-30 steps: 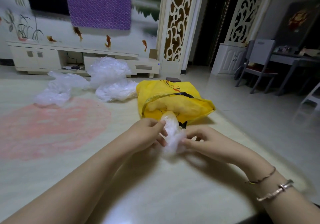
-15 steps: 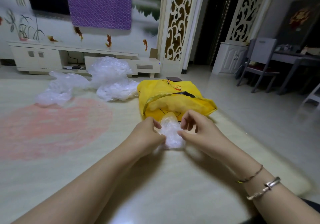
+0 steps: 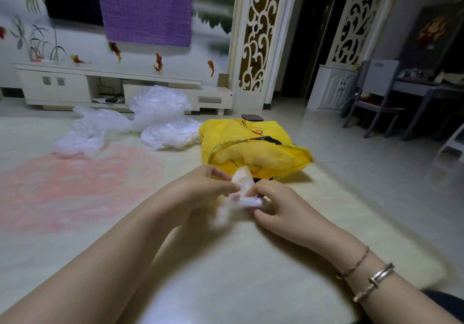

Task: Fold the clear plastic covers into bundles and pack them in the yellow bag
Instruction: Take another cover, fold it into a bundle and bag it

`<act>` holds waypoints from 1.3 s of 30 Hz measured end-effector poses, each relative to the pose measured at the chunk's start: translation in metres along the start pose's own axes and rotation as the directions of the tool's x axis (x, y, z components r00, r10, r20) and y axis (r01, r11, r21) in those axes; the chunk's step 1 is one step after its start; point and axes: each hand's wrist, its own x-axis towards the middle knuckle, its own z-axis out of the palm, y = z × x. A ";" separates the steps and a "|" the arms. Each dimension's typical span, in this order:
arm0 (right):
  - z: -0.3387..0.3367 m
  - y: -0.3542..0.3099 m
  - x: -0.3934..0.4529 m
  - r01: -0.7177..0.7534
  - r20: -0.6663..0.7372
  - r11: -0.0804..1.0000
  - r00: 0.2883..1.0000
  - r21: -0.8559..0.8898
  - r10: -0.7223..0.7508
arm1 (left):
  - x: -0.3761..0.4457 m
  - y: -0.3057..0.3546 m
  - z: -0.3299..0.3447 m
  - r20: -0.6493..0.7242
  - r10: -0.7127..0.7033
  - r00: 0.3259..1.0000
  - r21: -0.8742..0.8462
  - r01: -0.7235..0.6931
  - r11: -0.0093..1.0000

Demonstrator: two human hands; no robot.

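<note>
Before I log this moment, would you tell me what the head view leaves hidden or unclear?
- Folded cover: its lower part is motion-blurred and covered by the left hand and right hand, so its folds are unreadable.
- Yellow bag: the inside shows only pale lumps; a bundle count is impossible.
- Bag print: creased and too small to read.
- Dark flat object: mostly hidden behind the bag.
- Doorway: too dark.

left hand (image 3: 206, 190): fingers curled, pinching | right hand (image 3: 281, 208): fingers curled, pinching | forearms converging
</note>
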 end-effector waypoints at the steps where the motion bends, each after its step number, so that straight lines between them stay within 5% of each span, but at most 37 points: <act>1: -0.001 -0.001 0.000 -0.010 -0.007 0.999 1.000 0.031 0.010 | -0.001 0.002 -0.001 0.006 0.030 1.000 0.001 -0.030 1.000; 8: -0.012 -0.008 -0.002 -0.092 0.072 0.965 0.995 0.247 0.076 | -0.012 0.006 -0.003 0.204 0.074 0.976 0.147 -0.105 0.984; 16: -0.001 0.008 0.016 -0.297 0.043 0.822 0.948 0.487 0.316 | 0.004 -0.010 0.011 0.031 -0.013 0.999 0.113 0.010 0.993; 18: 0.002 0.010 0.022 -0.295 -0.010 0.838 0.942 0.458 0.337 | 0.006 -0.013 0.014 -0.027 -0.022 0.999 0.090 0.024 0.996; 24: 0.006 0.011 0.027 -0.282 -0.071 0.959 0.957 0.013 0.282 | 0.010 -0.016 0.019 -0.123 0.000 0.992 0.077 0.009 0.997; 30: -0.007 0.000 0.021 -0.292 0.152 0.900 0.955 0.325 0.255 | 0.011 -0.017 0.017 -0.162 -0.021 0.987 0.093 0.036 0.995; 33: -0.006 -0.002 0.020 -0.228 0.200 0.948 0.962 0.221 0.185 | 0.010 -0.016 0.017 -0.164 -0.030 0.986 0.075 0.043 0.996; 36: -0.004 0.000 0.021 -0.178 0.135 0.977 0.978 0.114 0.162 | 0.008 -0.015 0.014 -0.255 0.095 0.962 0.111 -0.069 0.991; 39: -0.003 0.003 0.026 -0.186 -0.050 0.957 0.978 0.224 0.202 | 0.010 -0.015 0.007 -0.441 0.324 0.837 0.291 -0.208 0.934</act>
